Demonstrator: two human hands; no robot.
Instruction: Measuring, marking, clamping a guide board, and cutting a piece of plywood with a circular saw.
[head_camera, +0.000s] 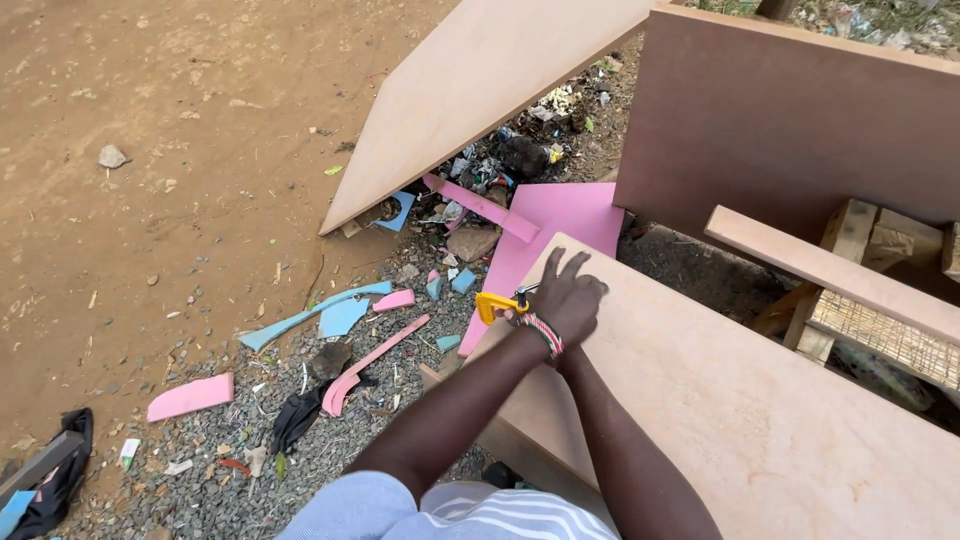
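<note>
As seen from the head view, the brown board (720, 400) is pressed flat by the left hand (572, 298), fingers spread, while a yellow tape measure (497, 303) at nine o'clock is probably gripped by the hidden right hand; squareness to the edge should be kept.

Board surface (760, 420): open rightward. Upright panel (790, 120), rail (830, 270): obstruct beyond. Scraps (370, 360) litter the ground, seemingly passable.

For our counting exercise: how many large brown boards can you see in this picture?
3. One leaning board at top centre, one upright board at top right, one flat board under the hands. Others may lie out of view.
</note>
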